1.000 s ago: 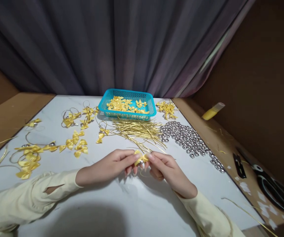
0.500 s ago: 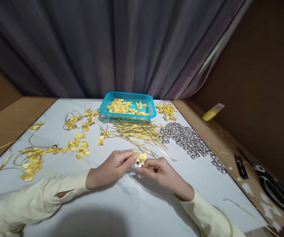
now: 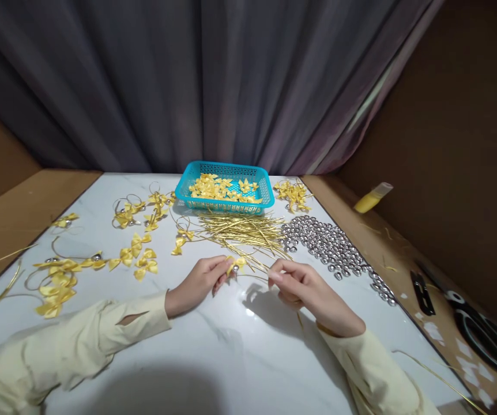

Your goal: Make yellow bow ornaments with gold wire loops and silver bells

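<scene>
My left hand (image 3: 196, 282) pinches a small yellow ribbon bow (image 3: 236, 264) with a tiny silver bead under it, just above the white tabletop (image 3: 214, 351). My right hand (image 3: 302, 285) is closed in a pinch on a thin gold cord (image 3: 252, 275) that runs from the bow to its fingertips. Both hands hover in front of a pile of gold cords (image 3: 242, 227). Pale yellow sleeves cover both forearms.
A turquoise basket (image 3: 225, 199) of yellow bows stands at the back. Silver beads (image 3: 330, 245) lie in a heap to the right. Finished bows with loops (image 3: 97, 256) are scattered at the left. Scissors (image 3: 477, 328), a black cutter (image 3: 419, 288) and a yellow glue tube (image 3: 372, 197) lie on the brown board at the right.
My hands have drawn apart: the right hand moved right, pulling the gold cord out from the bow, while the left hand keeps the bow and has lifted slightly.
</scene>
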`<move>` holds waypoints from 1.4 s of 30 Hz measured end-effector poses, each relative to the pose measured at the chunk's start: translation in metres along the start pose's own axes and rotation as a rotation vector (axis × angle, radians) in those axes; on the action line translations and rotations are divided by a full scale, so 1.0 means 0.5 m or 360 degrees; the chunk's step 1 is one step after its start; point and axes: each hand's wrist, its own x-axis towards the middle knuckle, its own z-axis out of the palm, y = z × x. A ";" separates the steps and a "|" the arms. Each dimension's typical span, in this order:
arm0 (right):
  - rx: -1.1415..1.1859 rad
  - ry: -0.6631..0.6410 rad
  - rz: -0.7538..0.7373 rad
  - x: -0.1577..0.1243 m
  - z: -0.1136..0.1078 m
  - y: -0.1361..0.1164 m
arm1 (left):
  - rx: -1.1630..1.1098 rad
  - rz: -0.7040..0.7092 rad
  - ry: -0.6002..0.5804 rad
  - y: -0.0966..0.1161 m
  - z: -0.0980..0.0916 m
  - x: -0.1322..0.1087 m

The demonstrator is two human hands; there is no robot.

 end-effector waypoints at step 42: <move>-0.0540 -0.0035 -0.0189 0.037 0.038 0.040 | -0.0504 -0.0173 -0.0409 -0.004 0.014 0.004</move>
